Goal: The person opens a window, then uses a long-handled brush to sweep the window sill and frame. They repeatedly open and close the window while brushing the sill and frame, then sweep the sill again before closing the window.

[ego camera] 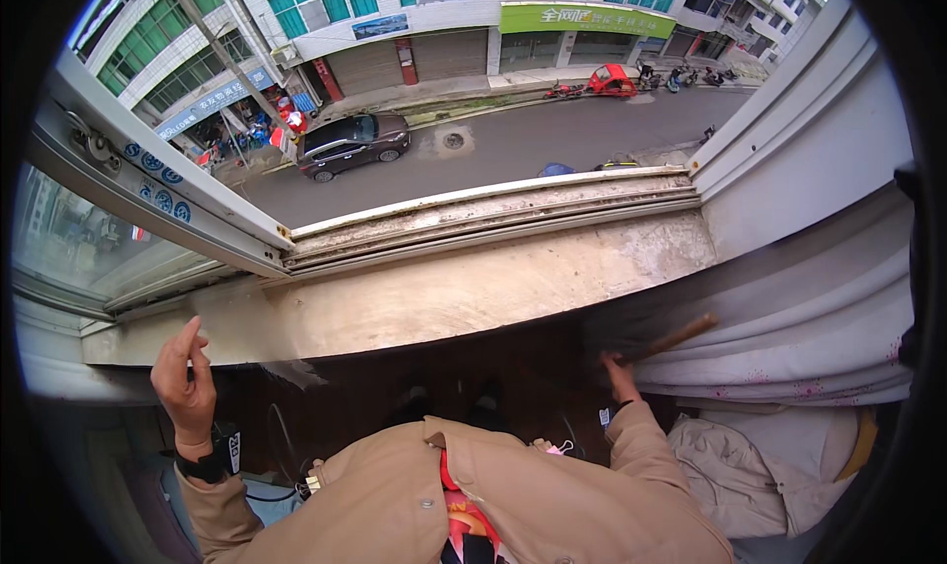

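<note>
My right hand grips a brown wooden stick or handle below the right part of the windowsill. The handle slants up to the right, in front of the curtain. Its other end blurs into the dark, so I cannot tell what tool it belongs to. Over the left end of the pale, stained windowsill I hold up my left hand, its fingers loosely bent and nothing visible in them. Beyond the sill runs the dirty sliding-window track, with grime along its grooves.
A sliding sash stands at the left of the opening. White curtain hangs on the right, above a beige garment. Cables and clips hang near my jacket. Outside, far below, a dark car stands on the street.
</note>
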`<move>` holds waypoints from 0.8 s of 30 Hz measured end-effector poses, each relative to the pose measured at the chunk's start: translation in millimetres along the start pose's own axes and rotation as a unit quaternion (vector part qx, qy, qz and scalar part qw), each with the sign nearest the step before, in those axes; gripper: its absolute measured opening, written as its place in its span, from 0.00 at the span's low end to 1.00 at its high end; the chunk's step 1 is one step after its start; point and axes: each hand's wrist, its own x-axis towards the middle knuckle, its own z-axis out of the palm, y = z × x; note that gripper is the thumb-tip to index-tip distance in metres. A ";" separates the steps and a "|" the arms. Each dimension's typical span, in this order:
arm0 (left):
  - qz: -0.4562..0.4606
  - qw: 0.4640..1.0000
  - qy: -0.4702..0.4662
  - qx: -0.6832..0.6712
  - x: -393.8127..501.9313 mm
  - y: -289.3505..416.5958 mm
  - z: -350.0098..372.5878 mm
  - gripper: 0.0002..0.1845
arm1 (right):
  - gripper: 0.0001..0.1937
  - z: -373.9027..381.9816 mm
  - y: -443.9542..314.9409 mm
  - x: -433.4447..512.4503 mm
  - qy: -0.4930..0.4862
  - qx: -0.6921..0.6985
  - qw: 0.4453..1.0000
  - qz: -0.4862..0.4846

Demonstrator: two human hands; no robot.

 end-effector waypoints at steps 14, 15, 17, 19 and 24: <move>-0.054 0.992 -0.112 0.018 -51.1 -63.8 123.7 0.33 | 0.11 -41.4 -51.2 -7.8 0.077 -0.062 0.992 0.080; -0.055 0.992 -0.109 0.025 -55.8 -66.4 128.3 0.34 | 0.12 -44.7 -53.6 -4.5 0.086 -0.072 0.987 0.112; -0.069 0.990 -0.111 0.051 -64.0 -70.3 134.7 0.34 | 0.26 -49.3 -55.5 3.9 0.063 -0.038 0.989 0.132; -0.093 0.989 -0.106 0.051 -71.8 -72.5 136.5 0.35 | 0.26 -50.7 -54.4 12.1 0.060 -0.045 0.987 0.143; -0.113 0.972 -0.167 0.120 -92.2 -76.7 128.2 0.39 | 0.26 -46.3 -53.3 25.9 0.059 -0.084 0.978 0.182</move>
